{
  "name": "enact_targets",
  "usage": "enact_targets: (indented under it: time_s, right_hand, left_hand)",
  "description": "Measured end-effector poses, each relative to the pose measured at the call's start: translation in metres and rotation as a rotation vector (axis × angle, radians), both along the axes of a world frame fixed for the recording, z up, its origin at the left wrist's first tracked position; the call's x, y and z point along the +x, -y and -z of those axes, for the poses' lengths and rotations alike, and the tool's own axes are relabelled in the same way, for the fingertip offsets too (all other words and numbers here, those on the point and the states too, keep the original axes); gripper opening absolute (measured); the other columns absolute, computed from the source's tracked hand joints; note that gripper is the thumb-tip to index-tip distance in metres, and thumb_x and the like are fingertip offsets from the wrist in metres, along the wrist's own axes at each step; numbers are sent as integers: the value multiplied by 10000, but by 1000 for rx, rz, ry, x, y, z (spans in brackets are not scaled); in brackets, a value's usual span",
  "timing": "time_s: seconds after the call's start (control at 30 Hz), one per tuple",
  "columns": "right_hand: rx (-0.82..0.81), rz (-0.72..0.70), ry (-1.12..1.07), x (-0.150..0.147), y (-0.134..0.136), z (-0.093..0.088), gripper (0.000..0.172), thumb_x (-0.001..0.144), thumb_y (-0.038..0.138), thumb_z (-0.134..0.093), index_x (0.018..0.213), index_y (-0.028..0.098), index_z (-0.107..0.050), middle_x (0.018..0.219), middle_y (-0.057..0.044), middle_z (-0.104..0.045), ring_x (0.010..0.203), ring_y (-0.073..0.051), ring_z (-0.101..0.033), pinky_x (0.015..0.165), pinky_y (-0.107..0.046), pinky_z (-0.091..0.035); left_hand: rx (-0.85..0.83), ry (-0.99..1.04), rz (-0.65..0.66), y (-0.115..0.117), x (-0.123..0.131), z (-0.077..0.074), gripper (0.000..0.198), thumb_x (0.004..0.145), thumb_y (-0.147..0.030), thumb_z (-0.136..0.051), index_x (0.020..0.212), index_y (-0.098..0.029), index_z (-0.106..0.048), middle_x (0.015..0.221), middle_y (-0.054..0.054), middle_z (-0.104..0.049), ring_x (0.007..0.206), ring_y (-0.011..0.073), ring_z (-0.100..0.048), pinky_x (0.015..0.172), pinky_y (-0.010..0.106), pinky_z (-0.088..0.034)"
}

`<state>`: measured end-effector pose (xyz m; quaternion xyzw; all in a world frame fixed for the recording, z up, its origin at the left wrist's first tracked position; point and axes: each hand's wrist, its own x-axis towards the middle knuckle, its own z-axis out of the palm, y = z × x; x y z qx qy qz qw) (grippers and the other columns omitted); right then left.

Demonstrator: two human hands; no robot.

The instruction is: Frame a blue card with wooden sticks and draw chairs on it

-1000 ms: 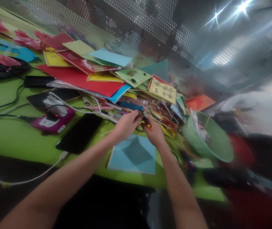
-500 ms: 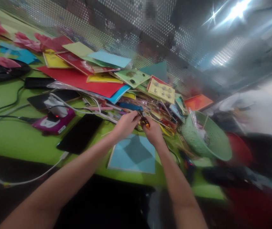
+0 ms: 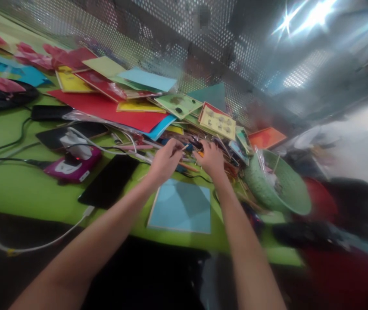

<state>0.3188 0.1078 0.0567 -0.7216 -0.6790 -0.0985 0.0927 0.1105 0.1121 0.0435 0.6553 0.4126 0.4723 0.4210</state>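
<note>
My left hand [image 3: 166, 160] is closed, pinching a short thin pale stick [image 3: 185, 147] whose tip pokes out past the fingertips. Just to its right, my right hand [image 3: 212, 158] curls over a dark plier-like hand tool [image 3: 201, 153] with orange on its handle. Fingers and blur partly hide this tool, which lies low over the clutter at the back of the table. Below both hands, a square light-blue card [image 3: 182, 211] rests flat on the green table [image 3: 132, 224], with the arms' shadow across it.
Coloured cards and papers [image 3: 113, 110] are heaped behind the hands, above loose sticks and pens. A black phone [image 3: 109, 181] and a purple power adapter [image 3: 74, 165] with cables lie left. At right stands a green bowl [image 3: 277, 185]. A perforated metal panel [image 3: 171, 47] rises behind.
My hands, which met around the tool and stick, have drawn apart. The left moved slightly left with the stick; the right moved slightly up and right with the orange-handled tool.
</note>
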Motion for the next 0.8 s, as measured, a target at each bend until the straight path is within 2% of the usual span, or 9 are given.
enact_targets:
  time_s: [0.17, 0.3, 0.4, 0.47, 0.53, 0.6, 0.7, 0.8]
  right_hand:
    - [19, 0, 107, -7, -21, 16, 596, 1011, 503, -626, 1512, 187, -560, 1458, -240, -591, 1368, -427, -528, 1195, -626, -342]
    - [20, -23, -63, 3, -17, 14, 580, 996, 448, -651, 1521, 212, -570, 1531, -204, -572, 1399, -409, -530, 1187, -584, -398]
    - [134, -247, -238, 9, 4, -1, 414, 1033, 309, -556, 1427, 227, -654, 1444, -149, -653, 1371, -313, -580, 1188, -470, -438]
    - [199, -409, -330, 8, 27, -11, 342, 1059, 322, -534, 1341, 234, -706, 1340, -122, -714, 1297, -276, -630, 1152, -426, -473]
    - [204, -481, -348, 3, 52, -19, 271, 1058, 335, -572, 1241, 255, -754, 1234, -95, -757, 1206, -266, -665, 1086, -413, -500]
    - [154, -474, -296, -3, 75, -21, 207, 1041, 345, -617, 1113, 261, -792, 1111, -83, -775, 1087, -270, -675, 999, -418, -509]
    - [57, -380, -210, -9, 99, -17, 220, 1048, 348, -599, 1015, 258, -797, 1010, -84, -767, 1013, -281, -649, 942, -429, -487]
    - [-3, -330, -179, -5, 111, -8, 256, 1063, 335, -555, 997, 246, -786, 988, -91, -755, 989, -283, -636, 913, -422, -475]
  left_hand:
    - [70, -69, 11, -3, -1, -1, 154, 883, -193, -554, 985, -217, -666, 920, 23, -702, 852, 191, -646, 767, 295, -493]
    - [115, -139, 41, -3, -1, 1, 218, 907, -181, -563, 1071, -222, -701, 981, 37, -734, 898, 197, -683, 808, 297, -520]
    - [128, -202, 70, -1, -2, 4, 392, 914, -167, -582, 1285, -260, -667, 988, 17, -764, 895, 196, -715, 809, 287, -529]
    - [136, -255, 98, 3, -2, 5, 520, 895, -152, -613, 1396, -289, -626, 977, 8, -777, 888, 207, -731, 802, 288, -527]
    - [150, -301, 144, 8, 0, 6, 603, 880, -140, -633, 1460, -304, -597, 969, 9, -789, 897, 222, -745, 803, 293, -524]
    - [169, -327, 220, 15, 4, 7, 640, 884, -146, -641, 1500, -306, -573, 974, 11, -803, 914, 228, -753, 810, 294, -521]
    - [202, -332, 363, 25, 12, 7, 653, 889, -144, -627, 1523, -285, -561, 1003, 17, -819, 927, 212, -757, 821, 282, -519]
    - [225, -333, 459, 30, 16, 5, 609, 853, -112, -606, 1442, -264, -648, 975, 17, -820, 891, 199, -750, 797, 271, -514]
